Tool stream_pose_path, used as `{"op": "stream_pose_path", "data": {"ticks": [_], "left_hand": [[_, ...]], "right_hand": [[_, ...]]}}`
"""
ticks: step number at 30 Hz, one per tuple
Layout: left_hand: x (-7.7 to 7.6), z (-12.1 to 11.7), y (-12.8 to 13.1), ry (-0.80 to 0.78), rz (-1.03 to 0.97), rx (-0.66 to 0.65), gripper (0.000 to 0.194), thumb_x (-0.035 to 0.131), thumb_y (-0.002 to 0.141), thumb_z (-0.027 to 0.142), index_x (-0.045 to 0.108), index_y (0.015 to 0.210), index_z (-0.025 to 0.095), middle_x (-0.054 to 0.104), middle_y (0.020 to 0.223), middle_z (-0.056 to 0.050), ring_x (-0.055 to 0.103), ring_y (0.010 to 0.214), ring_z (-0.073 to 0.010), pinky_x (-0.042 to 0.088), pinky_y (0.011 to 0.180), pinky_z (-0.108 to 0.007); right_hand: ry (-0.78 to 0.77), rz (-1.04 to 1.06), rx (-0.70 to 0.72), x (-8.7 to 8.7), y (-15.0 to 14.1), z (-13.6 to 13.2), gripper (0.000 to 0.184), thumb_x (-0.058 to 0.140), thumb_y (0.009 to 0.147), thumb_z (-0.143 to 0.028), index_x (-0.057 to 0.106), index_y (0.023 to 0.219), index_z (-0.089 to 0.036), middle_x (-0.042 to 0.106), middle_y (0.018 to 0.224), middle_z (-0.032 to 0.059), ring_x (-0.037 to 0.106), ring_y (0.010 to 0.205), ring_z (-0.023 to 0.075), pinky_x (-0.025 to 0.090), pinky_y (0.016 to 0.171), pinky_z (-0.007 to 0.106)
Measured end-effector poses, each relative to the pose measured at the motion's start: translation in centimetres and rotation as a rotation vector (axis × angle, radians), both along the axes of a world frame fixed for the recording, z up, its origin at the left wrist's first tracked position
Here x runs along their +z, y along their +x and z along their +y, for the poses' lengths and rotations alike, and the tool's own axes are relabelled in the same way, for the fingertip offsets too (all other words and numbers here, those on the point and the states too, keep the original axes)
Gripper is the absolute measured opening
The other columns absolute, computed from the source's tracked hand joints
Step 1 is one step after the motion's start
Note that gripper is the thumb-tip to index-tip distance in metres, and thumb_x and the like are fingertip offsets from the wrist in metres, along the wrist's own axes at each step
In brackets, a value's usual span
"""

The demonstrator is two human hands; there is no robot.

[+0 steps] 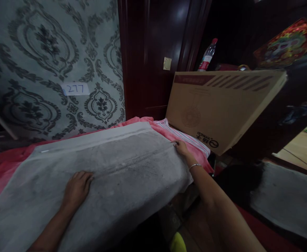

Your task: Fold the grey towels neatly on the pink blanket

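A large grey cloth (137, 185) lies spread in front of me, with a paler band along its far edge and a long crease across its middle. It rests over a pink cloth (6, 155), which shows along the back and at both sides. At the left end of the crease, my left hand (77, 188) is closed, its fingertips pinching the grey cloth. My right hand (181, 148), with a bracelet at the wrist, pinches the other end of the crease near the cloth's right edge. A striped cloth (187, 135) lies just beyond the right hand.
A big cardboard box (216, 105) leans at the back right against the dark door (153, 52). Behind its top edge stands a plastic bottle (207, 57). Patterned wallpaper (45, 38) covers the left wall. A grey mat (287, 199) lies low at the right.
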State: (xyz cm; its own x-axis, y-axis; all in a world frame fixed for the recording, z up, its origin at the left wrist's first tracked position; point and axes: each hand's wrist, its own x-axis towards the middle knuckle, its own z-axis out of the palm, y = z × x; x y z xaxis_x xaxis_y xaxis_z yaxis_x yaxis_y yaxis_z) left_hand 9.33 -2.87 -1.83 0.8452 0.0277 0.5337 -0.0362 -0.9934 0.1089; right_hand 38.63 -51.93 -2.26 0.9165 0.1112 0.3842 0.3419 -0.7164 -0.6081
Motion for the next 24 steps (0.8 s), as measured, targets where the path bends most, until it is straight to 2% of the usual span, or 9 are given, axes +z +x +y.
{"op": "stream_pose_path", "data": {"ticks": [5,12,17,24], "left_hand": [[-0.2,-0.1,0.0,0.007,-0.044,-0.003,0.038,0.038,0.094,0.04,0.07,0.087,0.021,0.072,0.086,-0.011,0.065,0.085,-0.0293,0.052,0.077,-0.042],[-0.1,-0.2,-0.2,0.021,-0.017,0.033,0.037,0.038,0.094,0.038,0.07,0.089,0.02,0.073,0.09,-0.012,0.064,0.088,-0.0302,0.052,0.079,-0.044],[-0.1,-0.1,-0.2,0.021,-0.01,0.03,0.037,0.039,0.094,0.038,0.071,0.089,0.02,0.072,0.089,-0.011,0.065,0.087,-0.0294,0.052,0.079,-0.042],[-0.1,-0.1,-0.1,0.002,-0.013,0.014,0.036,0.039,0.094,0.039,0.07,0.087,0.022,0.072,0.088,-0.01,0.065,0.086,-0.0285,0.052,0.078,-0.041]], "right_hand": [[0.101,-0.045,-0.047,-1.5,0.1,0.2,0.027,0.049,0.074,-0.016,0.072,0.087,-0.016,0.074,0.097,0.0091,0.065,0.09,0.0222,0.05,0.09,0.034],[0.207,-0.083,-0.112,-3.3,0.2,0.6,0.026,0.047,0.078,-0.028,0.068,0.09,-0.017,0.071,0.1,0.0112,0.061,0.094,0.0241,0.049,0.091,0.036],[0.227,-0.046,-0.086,-3.4,0.1,0.6,0.024,0.048,0.076,-0.028,0.068,0.085,-0.017,0.071,0.095,0.0107,0.062,0.09,0.0241,0.049,0.09,0.037],[0.29,0.014,0.017,-2.2,-0.1,-0.1,0.035,0.047,0.072,-0.022,0.074,0.095,-0.019,0.074,0.105,0.0066,0.065,0.102,0.0226,0.049,0.098,0.037]]}}
